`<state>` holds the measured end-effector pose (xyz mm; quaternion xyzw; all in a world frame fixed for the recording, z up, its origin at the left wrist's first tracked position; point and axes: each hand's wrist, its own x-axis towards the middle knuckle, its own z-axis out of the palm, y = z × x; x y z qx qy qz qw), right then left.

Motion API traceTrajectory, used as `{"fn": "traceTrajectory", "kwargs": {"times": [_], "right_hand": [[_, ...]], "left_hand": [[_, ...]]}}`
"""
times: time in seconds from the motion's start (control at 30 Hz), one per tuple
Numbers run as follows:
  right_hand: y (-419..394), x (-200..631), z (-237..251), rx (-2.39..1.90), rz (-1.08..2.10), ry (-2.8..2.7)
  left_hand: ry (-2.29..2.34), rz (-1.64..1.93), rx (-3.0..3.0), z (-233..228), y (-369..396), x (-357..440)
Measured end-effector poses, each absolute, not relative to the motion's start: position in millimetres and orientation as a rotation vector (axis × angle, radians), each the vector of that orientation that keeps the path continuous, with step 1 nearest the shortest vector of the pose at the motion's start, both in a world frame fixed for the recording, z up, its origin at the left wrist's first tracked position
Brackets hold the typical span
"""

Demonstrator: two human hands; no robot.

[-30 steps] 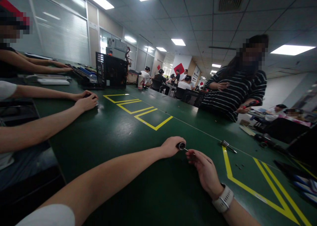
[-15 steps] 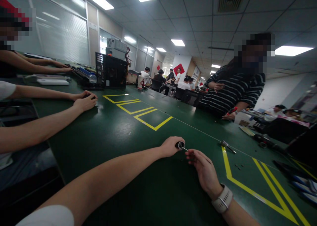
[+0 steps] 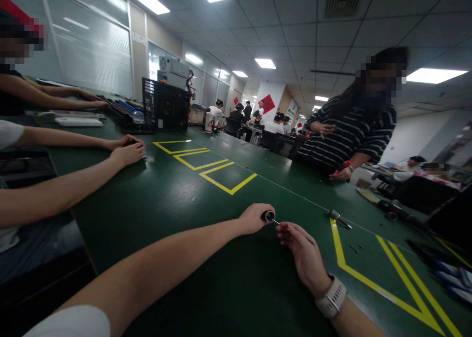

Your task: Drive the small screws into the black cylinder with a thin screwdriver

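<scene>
My left hand (image 3: pixel 254 219) is closed around a short black cylinder (image 3: pixel 268 216) whose silver-rimmed round end faces me. In my right hand (image 3: pixel 304 253), wearing a pale watch, the fingertips pinch a slim screwdriver (image 3: pixel 277 222). Its thin metal shaft reaches to the cylinder's rimmed end; whether the tip touches a screw inside is too small to tell. Most of the handle is hidden by my fingers. To the right, a metal part with a narrower shaft (image 3: pixel 339 218) lies on the green table (image 3: pixel 206 278), and several tiny dark pieces (image 3: pixel 356 248) rest inside the yellow tape marks.
Yellow tape outlines (image 3: pixel 232 192) mark the table. At left a co-worker's hands (image 3: pixel 129 150) hold something dark. A black computer case (image 3: pixel 164 105) stands farther back. Across the table a person in a striped top (image 3: pixel 346 125) holds a red tool (image 3: pixel 343 166). Dark equipment (image 3: pixel 396 210) lies at right.
My hands, the cylinder and the screwdriver stay nearly in place; a dark end now shows by my right palm. Across the table, the person's hand with the red tool has turned slightly.
</scene>
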<state>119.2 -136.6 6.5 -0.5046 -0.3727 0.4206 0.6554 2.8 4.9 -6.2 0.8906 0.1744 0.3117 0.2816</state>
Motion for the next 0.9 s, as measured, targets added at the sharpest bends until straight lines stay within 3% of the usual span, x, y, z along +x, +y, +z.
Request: {"fn": "traceTrajectory", "kwargs": {"times": [0.9], "right_hand": [[-134.3,123.8,2.8,-1.065,0.887,-0.816]], "left_hand": [[0.530,0.801,2.411,-3.7,4.2,0.4]]}}
